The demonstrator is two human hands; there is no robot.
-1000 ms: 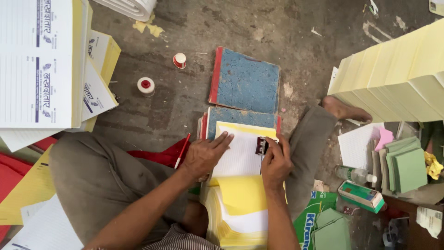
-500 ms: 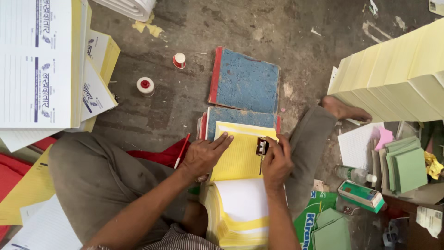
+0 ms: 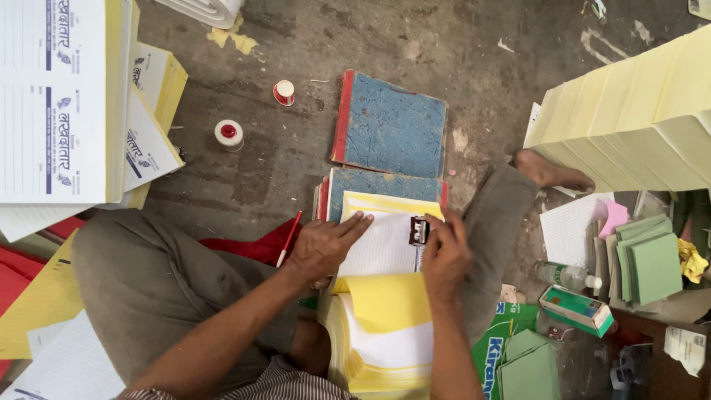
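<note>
Soft, even daylight fills the scene, with no harsh glare. Shadows are faint and short, gathering under the stack of pale yellow paper [image 3: 637, 118] at the floor's right edge and beneath the person's bent legs. The picture is sharp in the middle; the lower right corner is dimmer and murkier.

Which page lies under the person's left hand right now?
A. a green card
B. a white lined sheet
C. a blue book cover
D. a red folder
B: the left hand rests flat, fingers spread, on the white lined sheet of the open pad, while the right hand holds a small black stamping device at the sheet's right edge.
</note>
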